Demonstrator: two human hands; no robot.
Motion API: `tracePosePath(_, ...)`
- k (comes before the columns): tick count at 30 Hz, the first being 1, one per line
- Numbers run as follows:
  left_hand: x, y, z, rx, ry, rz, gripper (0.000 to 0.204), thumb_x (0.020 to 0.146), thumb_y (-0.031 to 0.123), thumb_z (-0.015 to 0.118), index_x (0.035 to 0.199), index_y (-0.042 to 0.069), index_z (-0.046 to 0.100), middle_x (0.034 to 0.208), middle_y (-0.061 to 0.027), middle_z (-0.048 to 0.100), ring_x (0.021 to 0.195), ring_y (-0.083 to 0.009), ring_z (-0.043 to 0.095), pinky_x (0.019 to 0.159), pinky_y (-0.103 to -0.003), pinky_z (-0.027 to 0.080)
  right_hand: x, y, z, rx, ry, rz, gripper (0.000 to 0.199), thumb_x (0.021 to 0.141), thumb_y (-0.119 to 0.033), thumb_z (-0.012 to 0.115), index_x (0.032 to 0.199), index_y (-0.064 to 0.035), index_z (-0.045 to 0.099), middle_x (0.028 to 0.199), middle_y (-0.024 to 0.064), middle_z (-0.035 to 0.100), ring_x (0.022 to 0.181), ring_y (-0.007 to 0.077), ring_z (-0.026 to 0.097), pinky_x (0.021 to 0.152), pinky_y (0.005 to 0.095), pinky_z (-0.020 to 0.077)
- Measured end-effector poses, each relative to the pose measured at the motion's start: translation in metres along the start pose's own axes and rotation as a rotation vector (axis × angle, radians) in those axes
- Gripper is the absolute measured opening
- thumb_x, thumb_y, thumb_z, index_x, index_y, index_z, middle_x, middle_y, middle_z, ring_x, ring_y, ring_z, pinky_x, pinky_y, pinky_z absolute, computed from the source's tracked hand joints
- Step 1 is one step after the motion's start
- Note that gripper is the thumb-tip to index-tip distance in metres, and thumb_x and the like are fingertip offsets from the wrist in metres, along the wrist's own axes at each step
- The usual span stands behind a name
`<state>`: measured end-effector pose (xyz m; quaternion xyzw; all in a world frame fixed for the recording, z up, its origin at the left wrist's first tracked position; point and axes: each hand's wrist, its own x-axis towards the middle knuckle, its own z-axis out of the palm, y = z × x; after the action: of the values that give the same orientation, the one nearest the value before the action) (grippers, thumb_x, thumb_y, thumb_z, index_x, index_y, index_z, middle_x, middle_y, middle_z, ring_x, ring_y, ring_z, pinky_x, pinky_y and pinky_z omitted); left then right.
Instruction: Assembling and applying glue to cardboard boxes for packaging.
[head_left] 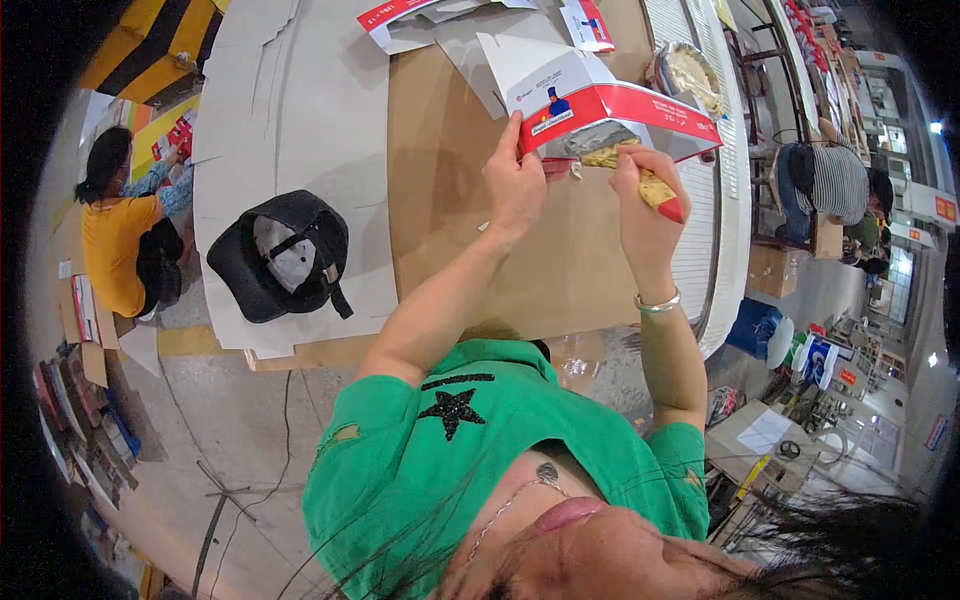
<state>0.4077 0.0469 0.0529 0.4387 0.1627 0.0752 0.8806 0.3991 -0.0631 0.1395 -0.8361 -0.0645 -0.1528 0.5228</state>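
My left hand (515,188) grips the near left edge of a folded red-and-white printed carton (645,106), thumb and fingers closed on the cardboard. My right hand (648,205) is wrapped round a brush (657,192) with a smeared yellow handle and a red end. The brush's working end reaches the carton's near edge, beside a grey, wet-looking patch; its bristles are hard to make out. Just beyond the carton on the right stands a round tub (690,75) of cream-coloured paste, partly hidden by the carton.
More flat red-and-white cartons (470,30) lie at the table's far side. A black cap (280,255) rests on the pale sheet to the left. Brown cardboard (440,240) covers the middle of the table. Another person (125,230) works at far left; others are at right.
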Motion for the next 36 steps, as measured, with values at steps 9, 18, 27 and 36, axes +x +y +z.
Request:
tracePosePath(9,-0.003,0.005,0.004,0.011,-0.015,-0.001,0.051,0.084,-0.005,0.034,0.135,-0.006,0.029,0.111,-0.0192,0.055,0.073,-0.0243,0.067,0.063,-0.032,0.058,0.002,-0.006,-0.001,-0.012,-0.029,-0.020,0.005,0.078,0.004,0.061,0.081,0.0014,0.058,0.086,0.0073,0.063,0.081,0.0141,0.058,0.074,0.0256,0.0457)
tracePosePath(18,0.001,-0.003,0.003,0.010,-0.016,-0.006,0.052,0.083,-0.005,0.035,0.134,-0.007,0.030,0.112,-0.0206,0.055,0.074,-0.0260,0.067,0.062,-0.033,0.058,0.000,-0.004,-0.004,-0.096,-0.129,-0.126,0.005,0.078,0.004,0.060,0.082,0.0022,0.058,0.086,0.0084,0.063,0.080,0.0145,0.059,0.074,0.0263,0.0460)
tracePosePath(27,0.004,-0.007,0.001,0.165,0.053,0.105,0.051,0.082,-0.006,0.034,0.133,-0.005,0.035,0.111,-0.0184,0.056,0.072,-0.0233,0.067,0.061,-0.032,0.057,-0.008,-0.027,-0.020,0.008,0.012,0.118,0.002,0.084,0.000,0.057,0.084,0.0016,0.058,0.088,0.0063,0.062,0.071,0.0102,0.057,0.065,0.0229,0.0466)
tracePosePath(36,0.006,-0.003,-0.012,0.084,-0.017,-0.005,0.044,0.084,-0.004,0.033,0.126,-0.004,0.046,0.107,-0.0173,0.058,0.067,-0.0220,0.066,0.057,-0.030,0.057,-0.020,-0.044,-0.065,0.218,0.118,0.072,0.009,0.086,-0.003,0.051,0.079,0.0026,0.054,0.090,0.0146,0.063,0.057,0.0116,0.054,0.056,0.0230,0.0449)
